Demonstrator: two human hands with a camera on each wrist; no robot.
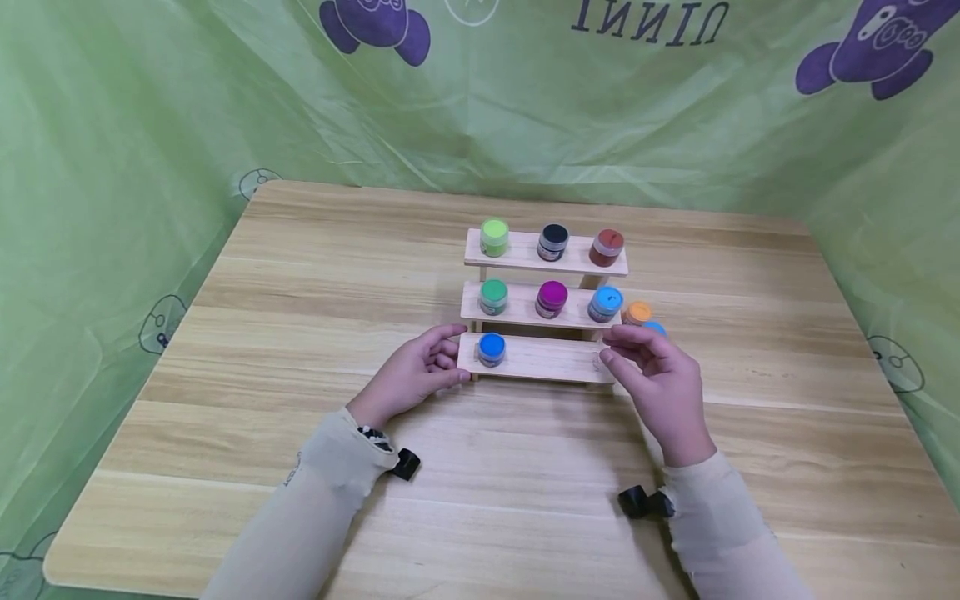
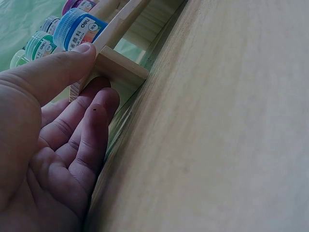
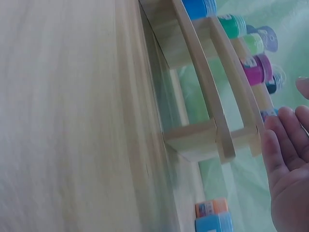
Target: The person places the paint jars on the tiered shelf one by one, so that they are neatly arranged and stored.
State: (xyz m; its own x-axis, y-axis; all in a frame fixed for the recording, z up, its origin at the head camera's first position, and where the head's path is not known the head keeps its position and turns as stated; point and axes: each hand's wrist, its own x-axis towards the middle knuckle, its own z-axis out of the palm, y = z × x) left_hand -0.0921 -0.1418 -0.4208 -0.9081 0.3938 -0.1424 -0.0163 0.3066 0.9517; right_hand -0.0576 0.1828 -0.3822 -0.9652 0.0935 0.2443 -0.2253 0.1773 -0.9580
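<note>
A three-step wooden rack (image 1: 555, 363) stands on the table. My left hand (image 1: 412, 372) holds the left end of its lowest step, the thumb at the front edge and the fingers curled at the side in the left wrist view. Close to that hand, a dark blue paint jar (image 1: 492, 350) sits on the step. My right hand (image 1: 663, 387) is by the rack's right end, fingers loosely bent; in the right wrist view they hold nothing. On the middle step are green (image 1: 493, 297), purple (image 1: 551, 300) and light blue (image 1: 605, 304) jars.
The top step bears light green (image 1: 494, 238), black (image 1: 552, 242) and dark red (image 1: 607, 247) jars. Right of the rack, an orange jar (image 1: 637, 313) and a blue jar (image 3: 214, 224) stand on the table (image 1: 300, 292). A green printed curtain (image 1: 525, 125) surrounds the table.
</note>
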